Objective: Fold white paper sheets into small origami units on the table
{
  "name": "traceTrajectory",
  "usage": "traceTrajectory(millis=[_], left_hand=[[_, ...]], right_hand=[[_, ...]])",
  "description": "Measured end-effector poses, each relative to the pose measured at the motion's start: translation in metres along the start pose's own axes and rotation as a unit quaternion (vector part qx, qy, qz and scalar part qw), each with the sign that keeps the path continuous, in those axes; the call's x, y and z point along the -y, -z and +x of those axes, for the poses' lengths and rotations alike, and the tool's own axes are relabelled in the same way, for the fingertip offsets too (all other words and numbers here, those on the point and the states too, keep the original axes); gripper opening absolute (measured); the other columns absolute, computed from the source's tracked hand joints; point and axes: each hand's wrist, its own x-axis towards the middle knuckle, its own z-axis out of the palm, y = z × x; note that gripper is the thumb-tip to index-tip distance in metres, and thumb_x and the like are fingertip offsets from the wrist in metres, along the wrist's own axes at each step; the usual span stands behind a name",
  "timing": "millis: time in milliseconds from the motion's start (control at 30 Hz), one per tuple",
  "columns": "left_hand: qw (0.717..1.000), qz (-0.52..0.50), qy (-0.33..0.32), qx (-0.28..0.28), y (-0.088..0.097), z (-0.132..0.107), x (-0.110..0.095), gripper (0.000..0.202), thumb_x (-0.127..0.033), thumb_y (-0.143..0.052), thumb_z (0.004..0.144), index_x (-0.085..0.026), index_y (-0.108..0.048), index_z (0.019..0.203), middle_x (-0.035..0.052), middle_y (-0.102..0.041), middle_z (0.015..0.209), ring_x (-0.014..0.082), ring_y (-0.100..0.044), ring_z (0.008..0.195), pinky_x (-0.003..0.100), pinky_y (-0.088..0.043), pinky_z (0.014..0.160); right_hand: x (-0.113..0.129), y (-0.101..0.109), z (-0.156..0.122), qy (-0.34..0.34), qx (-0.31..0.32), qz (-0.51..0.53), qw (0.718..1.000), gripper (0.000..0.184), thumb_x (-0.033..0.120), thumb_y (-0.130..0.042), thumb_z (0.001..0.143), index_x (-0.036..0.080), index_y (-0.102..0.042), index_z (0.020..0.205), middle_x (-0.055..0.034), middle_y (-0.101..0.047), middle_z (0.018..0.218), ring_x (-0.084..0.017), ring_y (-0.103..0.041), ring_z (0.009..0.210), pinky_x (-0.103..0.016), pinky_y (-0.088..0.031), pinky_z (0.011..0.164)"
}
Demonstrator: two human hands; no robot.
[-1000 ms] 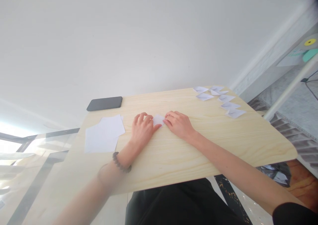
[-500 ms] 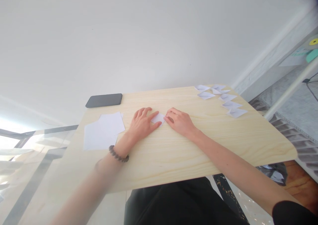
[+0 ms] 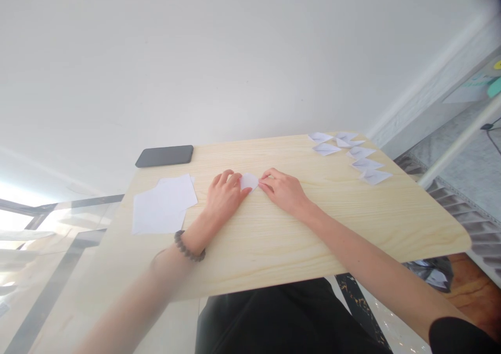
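Ideally I'd flatten the paper (image 3: 249, 181) behind the table's near edge (image 3: 274, 281), right hand (image 3: 287, 190) pinching its tip; left hand's (image 3: 223, 195) hold unclear.

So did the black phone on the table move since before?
No, the black phone lies in the same spot by the far left corner of the table. Both shifted a little together in the picture, so the camera moved.

Small white paper (image 3: 249, 181), tapering rightward, on pale wood-grain table (image 3: 258, 249)
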Motion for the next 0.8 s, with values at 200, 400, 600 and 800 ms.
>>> traceTrajectory(millis=[200,400,600,800], left_hand=[[0.997,-0.066,0.023,0.02,0.002,-0.002,0.008,0.036,-0.039,-0.046,0.086,-0.016,-0.057,0.11,0.0086,-0.057,0.119,0.0253,-0.049,0.108,0.039,-0.042,0.088],[0.988,-0.143,-0.02,0.049,0.007,-0.002,0.017,0.046,-0.046,-0.049,0.082,-0.021,-0.05,0.12,0.006,-0.051,0.126,0.0224,-0.046,0.116,0.036,-0.039,0.096],[0.988,-0.133,-0.065,0.031,0.002,0.0,0.019,0.031,-0.037,-0.043,0.087,-0.021,-0.059,0.109,0.0078,-0.057,0.117,0.0223,-0.05,0.111,0.038,-0.039,0.095],[0.989,-0.13,-0.069,0.017,0.004,0.001,0.016,0.031,-0.032,-0.036,0.091,-0.019,-0.059,0.107,0.0063,-0.062,0.11,0.0214,-0.053,0.108,0.037,-0.041,0.092]], right_hand=[[-0.006,0.001,0.002,-0.019,0.003,0.041,0.999,0.021,0.034,-0.047,0.086,0.021,-0.064,0.089,-0.0015,-0.059,0.099,-0.013,-0.057,0.08,-0.025,-0.039,0.064],[-0.014,-0.002,0.003,-0.011,-0.001,0.072,0.997,0.023,0.038,-0.05,0.084,0.021,-0.063,0.089,-0.0019,-0.059,0.096,-0.013,-0.057,0.077,-0.025,-0.04,0.067],[-0.019,-0.003,0.005,0.028,-0.004,0.105,0.994,0.025,0.039,-0.051,0.083,0.024,-0.063,0.098,-0.0018,-0.058,0.103,-0.013,-0.058,0.082,-0.025,-0.042,0.072],[-0.02,-0.005,0.004,0.044,-0.011,0.112,0.993,0.022,0.037,-0.049,0.085,0.025,-0.065,0.092,-0.001,-0.059,0.1,-0.012,-0.058,0.079,-0.025,-0.041,0.069]])
